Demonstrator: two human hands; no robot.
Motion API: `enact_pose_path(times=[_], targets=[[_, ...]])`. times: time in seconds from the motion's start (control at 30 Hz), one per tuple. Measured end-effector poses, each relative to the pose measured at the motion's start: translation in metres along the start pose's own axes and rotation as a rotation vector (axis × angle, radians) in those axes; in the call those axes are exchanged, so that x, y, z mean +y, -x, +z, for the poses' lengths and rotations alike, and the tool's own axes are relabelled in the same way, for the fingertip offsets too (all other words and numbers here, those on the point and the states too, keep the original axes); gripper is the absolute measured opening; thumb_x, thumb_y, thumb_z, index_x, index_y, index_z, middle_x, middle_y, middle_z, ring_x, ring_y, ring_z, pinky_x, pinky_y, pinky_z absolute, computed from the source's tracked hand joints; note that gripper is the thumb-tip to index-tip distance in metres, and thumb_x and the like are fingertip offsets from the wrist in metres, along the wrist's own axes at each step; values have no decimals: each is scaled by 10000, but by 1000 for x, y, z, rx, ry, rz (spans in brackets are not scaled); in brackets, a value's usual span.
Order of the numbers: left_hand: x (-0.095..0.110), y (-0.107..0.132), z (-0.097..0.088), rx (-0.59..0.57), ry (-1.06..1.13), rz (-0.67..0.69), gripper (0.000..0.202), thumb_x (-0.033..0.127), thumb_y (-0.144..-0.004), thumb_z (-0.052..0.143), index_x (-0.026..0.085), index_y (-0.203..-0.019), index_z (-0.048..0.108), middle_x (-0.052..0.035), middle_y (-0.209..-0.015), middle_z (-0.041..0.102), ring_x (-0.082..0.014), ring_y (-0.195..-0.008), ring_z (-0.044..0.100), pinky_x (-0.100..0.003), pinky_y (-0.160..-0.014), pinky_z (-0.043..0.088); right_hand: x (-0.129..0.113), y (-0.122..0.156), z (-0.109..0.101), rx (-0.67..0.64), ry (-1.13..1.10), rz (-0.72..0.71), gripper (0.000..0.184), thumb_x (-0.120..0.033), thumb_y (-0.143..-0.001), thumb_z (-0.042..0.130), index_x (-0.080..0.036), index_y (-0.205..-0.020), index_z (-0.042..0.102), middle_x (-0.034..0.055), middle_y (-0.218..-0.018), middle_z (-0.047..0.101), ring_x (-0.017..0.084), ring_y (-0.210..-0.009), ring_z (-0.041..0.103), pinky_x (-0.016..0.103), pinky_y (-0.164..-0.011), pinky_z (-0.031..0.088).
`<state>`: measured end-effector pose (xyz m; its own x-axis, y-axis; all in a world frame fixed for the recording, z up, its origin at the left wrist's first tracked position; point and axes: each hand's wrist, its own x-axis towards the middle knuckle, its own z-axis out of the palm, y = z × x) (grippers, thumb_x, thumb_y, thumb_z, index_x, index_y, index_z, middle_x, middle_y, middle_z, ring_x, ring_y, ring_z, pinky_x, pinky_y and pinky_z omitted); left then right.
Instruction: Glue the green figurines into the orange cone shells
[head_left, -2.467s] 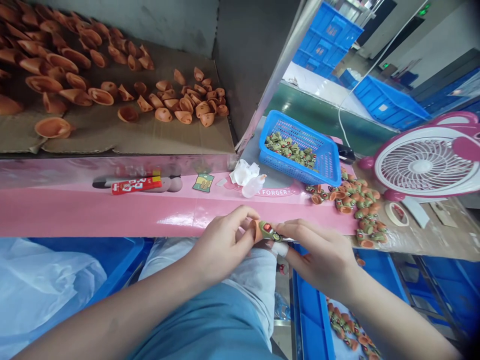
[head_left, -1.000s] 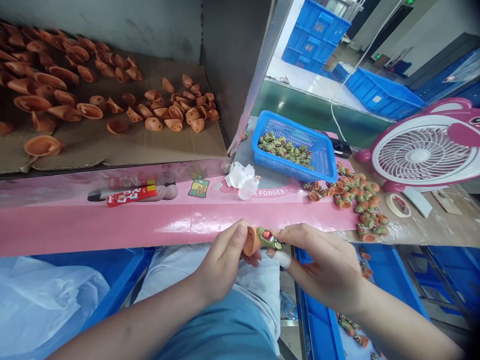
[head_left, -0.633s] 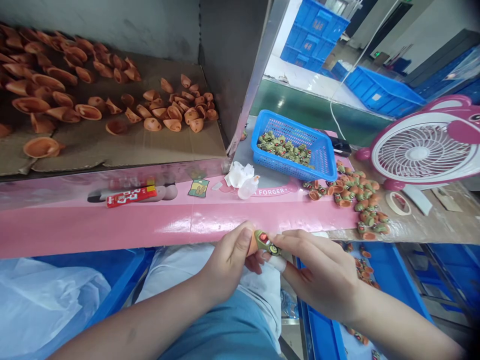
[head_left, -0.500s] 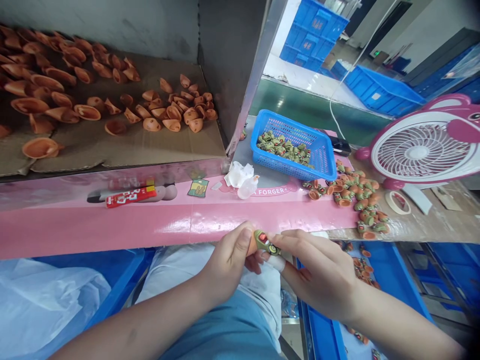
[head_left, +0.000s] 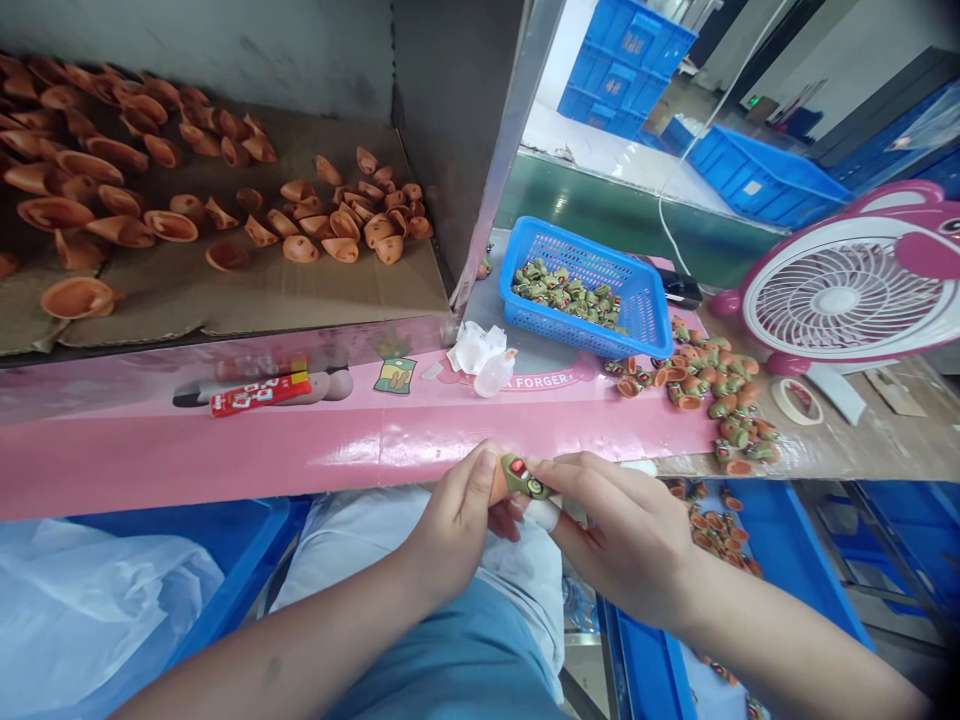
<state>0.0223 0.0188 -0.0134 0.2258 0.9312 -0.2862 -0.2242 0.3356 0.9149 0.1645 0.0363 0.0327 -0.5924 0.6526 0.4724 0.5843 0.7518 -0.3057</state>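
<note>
Between my two hands is a small toy part [head_left: 523,476], orange at one end and painted green with red, white and black-and-yellow detail at the other. My left hand [head_left: 457,525] pinches its orange end with thumb and fingers. At the green end, my right hand [head_left: 634,530] grips with the index finger on top and the thumb below. White tape wraps the right thumb. Both hands are above my lap, just off the table's pink front edge [head_left: 375,470].
Orange hollow pieces [head_left: 345,225] lie on cardboard at left. Green pieces fill a blue basket [head_left: 592,345], with joined pieces [head_left: 720,375] beside it. A pink fan [head_left: 840,290], tape roll [head_left: 796,402], red tube [head_left: 259,393], crumpled white plastic [head_left: 480,355] and blue bins [head_left: 652,650] surround me.
My hands and the toy part have shifted slightly left. My right fingers still press against the green end, and my left hand keeps its hold on the orange end.
</note>
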Motion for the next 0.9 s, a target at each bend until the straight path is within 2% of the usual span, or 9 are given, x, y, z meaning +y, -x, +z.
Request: enact_pose_path(times=[0.1, 0.17, 0.23, 0.3, 0.4, 0.5, 0.63, 0.8, 0.9], targets=[[-2, -5, -5, 21, -20, 80, 341, 444, -870, 276, 188, -753, 468, 25, -638, 533, -113, -567, 536, -232, -559, 456, 5, -5, 1, -43, -25, 33, 153, -182, -764, 568, -146, -911, 547, 18, -705, 619, 95, -628, 584, 174, -559, 453], [-4, -7, -10, 104, -21, 212, 302, 416, -874, 302, 185, -831, 493, -16, -803, 592, -136, -725, 567, -253, -677, 460, 9, -10, 1, -74, -95, 87, 128, -208, -753, 588, -146, -860, 557, 10, -683, 626, 82, -597, 586, 156, -547, 454], [-6, -6, -15, 197, 1, 342, 319, 399, -883, 283, 179, -908, 512, -65, -997, 592, -172, -899, 557, -294, -788, 441, 12, -13, 0, -88, -191, 187, 120, -237, -736, 608, -152, -809, 566, -4, -646, 623, 68, -548, 573, 142, -513, 444], [-7, -2, -18, 221, -2, 404, 317, 371, -886, 296, 176, -936, 542, -83, -1086, 576, -198, -1010, 522, -315, -840, 426, 14, -13, 1, -100, -285, 315, 118, -262, -726, 612, -155, -741, 565, -14, -593, 604, 60, -497, 543, 140, -466, 420], [-7, 6, -16, 168, -33, 375, 210, 298, -856, 422, 196, -970, 565, -59, -1079, 595, -171, -952, 555, -267, -785, 462, 16, -10, 5, -127, -427, 502, 154, -284, -729, 591, -152, -673, 536, -24, -522, 548, 57, -437, 482, 152, -413, 370], [-4, 8, -12, 142, 54, 236, 137, 275, -828, 480, 198, -890, 576, -25, -933, 635, -132, -785, 590, -233, -668, 500, 18, -6, 10, -144, -518, 587, 201, -305, -729, 587, -157, -630, 494, -44, -481, 478, 46, -408, 413, 156, -393, 324], [2, 3, -12, 79, 218, 49, 152, 297, -811, 498, 170, -740, 544, 4, -694, 597, -121, -667, 572, -210, -536, 499, 23, -5, 7, -170, -461, 473, 220, -315, -745, 568, -155, -623, 480, -41, -507, 457, 47, -452, 399, 156, -426, 324], [9, 1, -16, 43, 247, -74, 195, 307, -792, 517, 146, -683, 519, -6, -645, 583, -114, -609, 569, -201, -488, 482, 27, -5, -4, -357, -398, 241, 171, -291, -806, 485, -151, -900, 516, 28, -758, 588, 72, -610, 517, 170, -558, 411], [11, 3, -16, 43, 240, -119, 171, 309, -785, 527, 141, -753, 537, -6, -654, 598, -118, -593, 590, -200, -475, 474, 27, -2, -5, -426, -330, 190, 147, -290, -823, 453, -159, -882, 485, 6, -699, 566, 68, -569, 491, 166, -518, 372]])
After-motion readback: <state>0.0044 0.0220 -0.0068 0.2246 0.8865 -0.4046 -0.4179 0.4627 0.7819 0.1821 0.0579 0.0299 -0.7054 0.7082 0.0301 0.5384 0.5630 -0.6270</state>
